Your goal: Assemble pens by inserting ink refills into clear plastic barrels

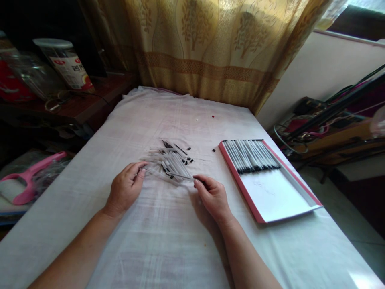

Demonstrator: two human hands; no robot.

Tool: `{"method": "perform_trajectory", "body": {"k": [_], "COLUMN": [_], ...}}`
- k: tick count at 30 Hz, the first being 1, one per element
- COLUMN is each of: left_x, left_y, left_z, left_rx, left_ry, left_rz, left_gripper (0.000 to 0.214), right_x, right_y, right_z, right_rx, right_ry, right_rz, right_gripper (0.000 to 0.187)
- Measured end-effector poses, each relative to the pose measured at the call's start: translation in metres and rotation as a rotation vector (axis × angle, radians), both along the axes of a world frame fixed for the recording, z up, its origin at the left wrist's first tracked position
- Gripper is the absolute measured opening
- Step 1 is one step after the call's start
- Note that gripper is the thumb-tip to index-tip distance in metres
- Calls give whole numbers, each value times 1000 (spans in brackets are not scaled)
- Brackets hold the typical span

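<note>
Your left hand (126,188) is at the near left edge of the loose pile, fingers curled and thumb drawn in against the forefinger; whether it grips a piece there cannot be told. Your right hand (213,196) is at the near right edge of the pile, thumb and forefinger pinched firmly on the dark end of a slim pen (180,176). That pen points left, its other end above the pile.

The pile consists of clear pen barrels (176,162) lying crossed over one another near the middle of the tabletop (150,241), with dark refills (180,149) at its far side. Small black caps (191,161) lie loose along its right side. A single black cap (213,150) sits apart, near the box, and a tiny red piece (213,116) lies well beyond, toward the far edge.

To your right, a shallow box with pink sides (241,182) lies open. Its far half carries a row of white pens (249,154) laid side by side, black ends facing near; the near half shows the white bottom.

A gold patterned curtain (210,40) hangs at the far end. Far left, a lidded, labelled jar (70,66) stands on dark wooden furniture (90,108).
</note>
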State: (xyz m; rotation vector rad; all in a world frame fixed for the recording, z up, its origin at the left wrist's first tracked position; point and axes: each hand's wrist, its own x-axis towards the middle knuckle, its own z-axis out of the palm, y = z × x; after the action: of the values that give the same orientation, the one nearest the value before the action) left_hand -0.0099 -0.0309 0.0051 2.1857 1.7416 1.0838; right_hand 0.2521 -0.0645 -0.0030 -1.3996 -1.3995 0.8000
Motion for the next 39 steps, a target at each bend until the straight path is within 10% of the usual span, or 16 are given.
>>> {"method": "perform_trajectory", "body": {"k": [23, 39], "left_x": [28, 31], "left_y": [-18, -22], "left_z": [-5, -5], "left_rx": [78, 62], "left_ry": [-42, -91], "left_rz": [-412, -431], "left_gripper": [20, 21], "right_x": [12, 15], "right_y": [0, 1], "right_z": [16, 10], "right_rx": [-237, -189], "right_ry": [51, -27], "right_rz": [289, 340], "right_gripper": [28, 26]}}
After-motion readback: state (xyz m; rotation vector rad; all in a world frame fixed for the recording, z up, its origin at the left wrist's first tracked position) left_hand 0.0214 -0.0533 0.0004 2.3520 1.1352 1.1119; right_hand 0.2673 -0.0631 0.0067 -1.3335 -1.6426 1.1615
